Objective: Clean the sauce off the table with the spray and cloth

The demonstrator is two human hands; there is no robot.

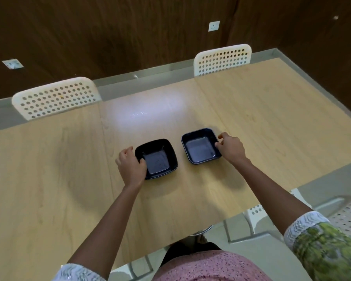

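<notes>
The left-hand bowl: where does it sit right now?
In the head view, the left bowl sits mid-table, just left of the second bowl, with the left hand gripping its left rim.

Two dark square bowls side by side, apart, on a light wooden table (49, 179). Left hand (131, 166) gripping the left bowl (157, 159) at its left rim; right hand (230, 148) pinching the right bowl (200, 146) at its right rim. Two white perforated chairs (56, 98) beyond the far edge.
</notes>
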